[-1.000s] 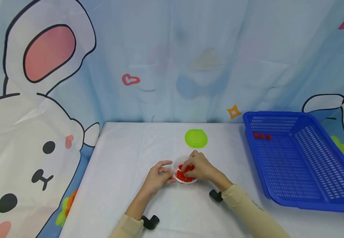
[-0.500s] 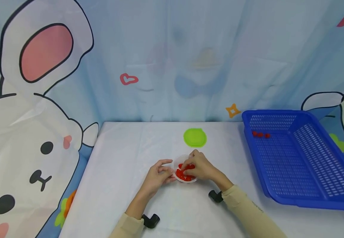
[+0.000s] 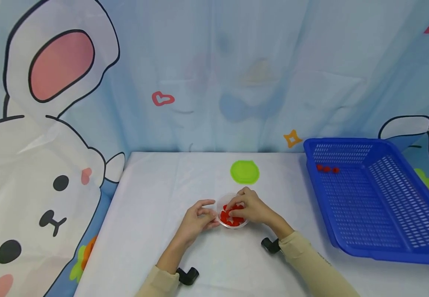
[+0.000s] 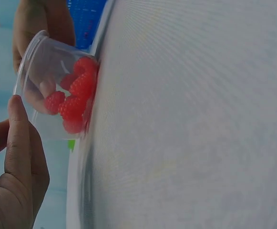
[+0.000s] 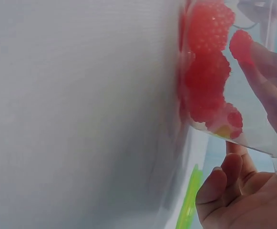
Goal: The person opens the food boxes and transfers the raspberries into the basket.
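Note:
A small clear plastic cup (image 3: pixel 233 215) with several red raspberries (image 3: pixel 229 217) stands on the white table (image 3: pixel 151 214). My left hand (image 3: pixel 196 221) steadies the cup's left side with thumb and fingertips. In the left wrist view my thumb (image 4: pixel 20 148) lies against the cup (image 4: pixel 45 71), and the raspberries (image 4: pixel 78 93) sit at its bottom. My right hand (image 3: pixel 249 207) reaches into the cup from the right. In the right wrist view its fingers (image 5: pixel 269 90) are inside the cup with one raspberry (image 5: pixel 241 45) against them, lifted off the pile (image 5: pixel 207 76).
A round green lid (image 3: pixel 244 172) lies flat behind the cup. A blue perforated basket (image 3: pixel 377 214) stands at the table's right, with three raspberries (image 3: pixel 327 168) in its far left corner. A cartoon curtain hangs behind the table.
Both hands stay at the cup. My right hand's fingers have shifted slightly among the raspberries.

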`<state>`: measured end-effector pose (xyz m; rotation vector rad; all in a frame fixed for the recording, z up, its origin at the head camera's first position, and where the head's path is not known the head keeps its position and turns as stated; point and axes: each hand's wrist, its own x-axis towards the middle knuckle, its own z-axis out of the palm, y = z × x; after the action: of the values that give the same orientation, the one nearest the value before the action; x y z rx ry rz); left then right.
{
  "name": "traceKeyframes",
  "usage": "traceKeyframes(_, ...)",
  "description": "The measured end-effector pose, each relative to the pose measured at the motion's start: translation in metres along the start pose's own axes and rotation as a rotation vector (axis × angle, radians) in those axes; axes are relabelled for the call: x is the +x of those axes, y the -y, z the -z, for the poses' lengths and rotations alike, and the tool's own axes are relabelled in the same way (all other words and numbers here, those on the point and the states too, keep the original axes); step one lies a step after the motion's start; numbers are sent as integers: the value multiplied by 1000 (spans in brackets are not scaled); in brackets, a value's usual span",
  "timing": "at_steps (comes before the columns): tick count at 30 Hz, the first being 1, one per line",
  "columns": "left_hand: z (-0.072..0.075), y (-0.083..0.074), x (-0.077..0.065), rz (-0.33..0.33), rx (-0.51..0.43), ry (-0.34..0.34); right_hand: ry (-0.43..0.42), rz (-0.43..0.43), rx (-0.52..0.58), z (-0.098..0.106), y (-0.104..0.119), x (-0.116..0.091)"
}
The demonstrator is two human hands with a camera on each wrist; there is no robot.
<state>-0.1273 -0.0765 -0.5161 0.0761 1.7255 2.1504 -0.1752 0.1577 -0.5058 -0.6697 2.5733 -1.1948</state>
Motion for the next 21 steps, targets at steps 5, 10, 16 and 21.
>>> traceKeyframes(5, 1, 3, -1, -3, 2, -1, -13, -26, 71, 5, 2, -1)
traceKeyframes(10, 1, 3, 0, 6, 3, -7, -46, -53, 164, 12, 0, -4)
traceKeyframes(16, 1, 2, 0, 18, 2, -15, -165, -105, 251, 23, 2, -10)
traceKeyframes(21, 0, 2, 0, 16, 2, -13, -217, -138, 286, 36, 8, -17)
